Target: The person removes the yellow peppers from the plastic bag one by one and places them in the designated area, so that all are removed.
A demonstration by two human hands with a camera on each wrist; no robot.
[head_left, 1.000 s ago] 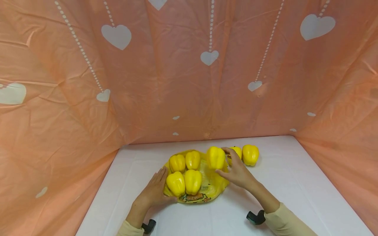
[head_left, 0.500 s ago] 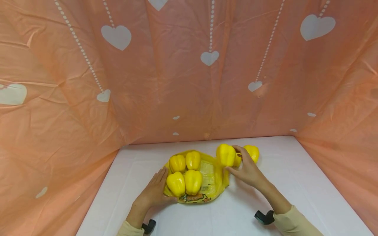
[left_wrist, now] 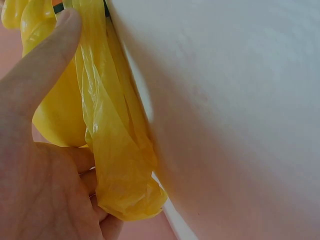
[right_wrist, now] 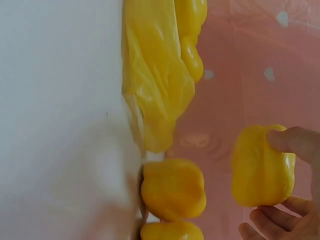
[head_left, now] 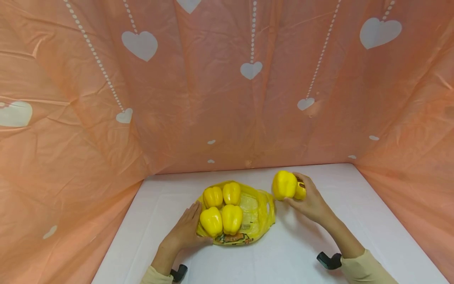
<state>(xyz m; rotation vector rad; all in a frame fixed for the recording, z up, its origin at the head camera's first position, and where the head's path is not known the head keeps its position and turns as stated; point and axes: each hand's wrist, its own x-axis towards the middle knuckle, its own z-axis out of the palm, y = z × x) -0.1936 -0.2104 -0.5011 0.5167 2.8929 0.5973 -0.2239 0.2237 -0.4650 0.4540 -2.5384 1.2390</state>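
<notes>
In the head view, a yellow plastic bag [head_left: 263,223] lies spread on the table with several yellow bell peppers [head_left: 232,219] at its left side. My left hand [head_left: 185,228] rests against the bag's left edge with straight fingers. In the left wrist view the thumb [left_wrist: 47,57] lies over the bag, whose folds partly hide the fingertips. Right of the bag, my right hand [head_left: 313,202] holds another yellow bell pepper [head_left: 285,185] between thumb and fingers. The right wrist view shows this pepper [right_wrist: 262,165] raised, apart from two loose yellow bell peppers [right_wrist: 174,190].
A white-covered table [head_left: 354,221] carries everything. Pinkish-orange cloth [head_left: 227,118] with white hearts encloses the back and both sides. Behind the held pepper, a loose pepper [head_left: 300,191] is partly hidden. Black wrist devices [head_left: 329,260] hang at both wrists.
From over the bag's right part, my right hand has moved right with the pepper, now in front of the loose peppers. The left hand and the bagged peppers have stayed still.
</notes>
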